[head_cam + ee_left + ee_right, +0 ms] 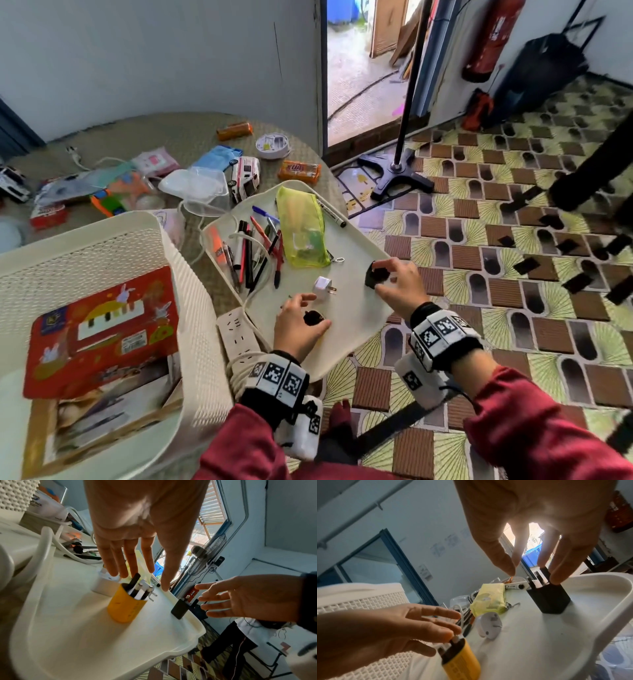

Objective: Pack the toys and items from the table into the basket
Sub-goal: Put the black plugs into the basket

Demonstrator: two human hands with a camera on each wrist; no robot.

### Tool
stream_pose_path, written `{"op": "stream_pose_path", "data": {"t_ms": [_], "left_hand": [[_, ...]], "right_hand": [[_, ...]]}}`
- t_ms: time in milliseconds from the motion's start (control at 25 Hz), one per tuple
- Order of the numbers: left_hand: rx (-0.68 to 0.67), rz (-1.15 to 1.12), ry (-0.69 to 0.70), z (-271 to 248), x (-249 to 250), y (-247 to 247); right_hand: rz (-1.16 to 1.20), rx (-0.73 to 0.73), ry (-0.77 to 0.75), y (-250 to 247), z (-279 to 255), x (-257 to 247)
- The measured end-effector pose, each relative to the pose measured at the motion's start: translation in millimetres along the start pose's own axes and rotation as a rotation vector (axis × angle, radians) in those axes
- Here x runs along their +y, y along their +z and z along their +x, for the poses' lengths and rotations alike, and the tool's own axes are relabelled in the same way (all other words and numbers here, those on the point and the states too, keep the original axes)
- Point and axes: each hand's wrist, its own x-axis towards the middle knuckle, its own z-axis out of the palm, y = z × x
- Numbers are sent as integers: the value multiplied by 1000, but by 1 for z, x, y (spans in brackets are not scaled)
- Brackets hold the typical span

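A white tray lies at the table's right edge, partly over the floor. On it stand a yellow cylinder holder with pens inside and a black square holder. My left hand hovers over the yellow holder with straight fingers, gripping nothing. My right hand reaches down over the black holder; one fingertip touches its top and the thumb stays apart. A white charger plug lies between the two holders. The white perforated basket stands to the left, with a red box inside.
Loose pens and a yellow mesh pouch lie on the tray's far half. A power strip sits between tray and basket. A toy ambulance, orange packets and other items lie farther back. A fan stand base is on the floor.
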Motion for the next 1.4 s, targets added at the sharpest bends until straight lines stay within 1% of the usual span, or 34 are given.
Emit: {"op": "stream_pose_path", "data": {"t_ms": [80,200,360,520,640,760,880,960,1080,1240,1400], "left_hand": [[-23,92,0,5,-6,6],[-25,155,5,9,-12,12],[24,171,19,11,-17,18],[116,70,51,2,-8,16],[241,-52,88,-8,11,4],[361,-155,173,-21,37,-17],[477,-217,222,-43,64,-41],[561,-235,244,-61,82,-59],[689,-251,244,-92,95,-87],[885,-238,193,-143,88,-128],[1060,-221,99,-181,52,-164]], "right_hand": [[-111,38,-9,5,11,4],[-225,64,-49,14,26,9],[-210,-46,-43,20,39,14],[-176,-10,-119,19,43,17],[-100,21,-226,11,40,5],[-44,-12,-331,-4,32,-20],[4,-72,-424,-19,24,-55],[42,-142,-502,-27,16,-83],[61,-277,-620,-34,1,-125],[121,-465,-804,-32,-23,-187],[42,-652,-1059,-20,-53,-250]]}}
